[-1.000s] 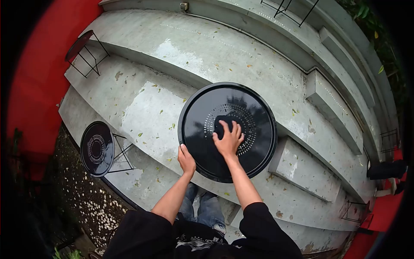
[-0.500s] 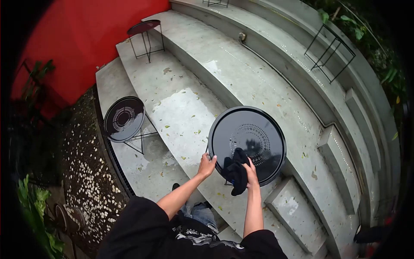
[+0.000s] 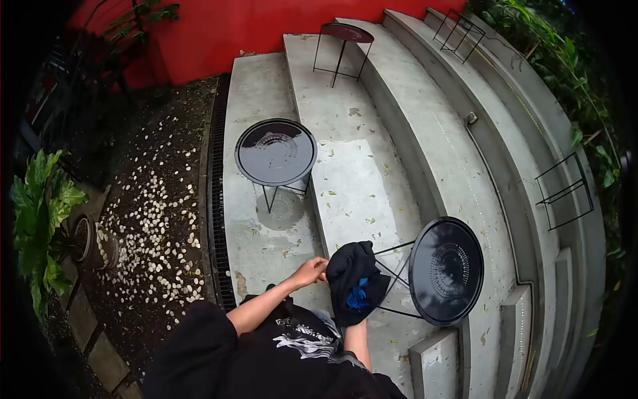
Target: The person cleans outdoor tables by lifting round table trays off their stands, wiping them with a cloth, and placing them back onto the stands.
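Observation:
A bunched black cloth point(image 3: 352, 272) with a blue print hangs in front of my body. My left hand point(image 3: 311, 273) is closed at its left edge, the fingertips pinched against the fabric. Beneath it, my right hand is covered by the cloth and only the forearm point(image 3: 357, 342) shows; the cloth rests on that hand, its fingers hidden. To the right of the cloth stands a round black tray table point(image 3: 446, 271) with a ring of small decorative marks and thin black legs. Neither hand touches the tabletop.
Another round black table point(image 3: 276, 156) stands on the lower wet step, and a third point(image 3: 347, 33) near the red wall point(image 3: 219, 33). Bare metal stands point(image 3: 565, 193) sit on the upper curved steps. A drain grate point(image 3: 217, 179) borders pebbled soil point(image 3: 156, 226) and a potted plant point(image 3: 96, 243).
My left hand has let go of the table's rim and moved to the cloth. The cloth has come off the tabletop towards my body. The view has turned left.

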`<state>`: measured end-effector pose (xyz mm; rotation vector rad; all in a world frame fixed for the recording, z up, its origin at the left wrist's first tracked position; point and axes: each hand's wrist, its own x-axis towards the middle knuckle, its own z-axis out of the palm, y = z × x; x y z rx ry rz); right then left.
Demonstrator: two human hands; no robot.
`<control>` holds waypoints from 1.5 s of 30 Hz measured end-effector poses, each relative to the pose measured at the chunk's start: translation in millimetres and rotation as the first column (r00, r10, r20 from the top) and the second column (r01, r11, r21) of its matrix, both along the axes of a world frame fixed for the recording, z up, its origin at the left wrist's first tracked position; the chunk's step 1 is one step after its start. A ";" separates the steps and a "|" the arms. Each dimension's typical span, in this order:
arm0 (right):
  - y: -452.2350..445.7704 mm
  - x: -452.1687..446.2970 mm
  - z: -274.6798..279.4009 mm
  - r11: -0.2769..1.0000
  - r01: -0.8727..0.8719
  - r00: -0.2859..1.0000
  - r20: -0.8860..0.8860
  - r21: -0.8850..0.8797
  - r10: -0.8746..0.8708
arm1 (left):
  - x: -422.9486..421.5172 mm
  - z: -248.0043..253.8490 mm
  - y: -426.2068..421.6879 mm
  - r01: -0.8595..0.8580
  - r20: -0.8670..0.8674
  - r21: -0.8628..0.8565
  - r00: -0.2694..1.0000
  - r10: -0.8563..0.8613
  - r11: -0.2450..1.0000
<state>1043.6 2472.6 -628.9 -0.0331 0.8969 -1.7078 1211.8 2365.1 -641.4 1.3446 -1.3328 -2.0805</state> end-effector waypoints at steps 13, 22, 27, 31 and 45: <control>-202.1 200.4 79.2 0.868 -0.485 -0.086 -0.983 -0.102 -0.164 | 169.3 159.8 -71.1 -0.072 0.185 -0.885 0.852 0.491 0.459; -323.0 295.4 39.9 0.797 -0.588 0.399 -0.907 -0.140 0.135 | 248.3 143.8 -174.9 -0.084 0.214 -0.906 0.754 0.621 0.415; -415.6 327.8 -82.8 0.677 -0.504 0.752 0.113 -0.536 0.649 | 277.2 142.7 -259.1 0.336 0.512 -0.759 0.837 0.193 0.558; -480.7 317.5 -26.5 0.666 -0.743 0.166 -0.948 0.061 0.273 | 297.9 143.7 -328.7 0.290 0.458 -0.626 0.888 0.040 0.724; -612.5 304.7 -93.8 0.938 -0.107 0.321 -0.881 0.330 0.347 | 570.9 -17.0 -454.3 -0.330 0.367 0.028 0.881 0.297 0.943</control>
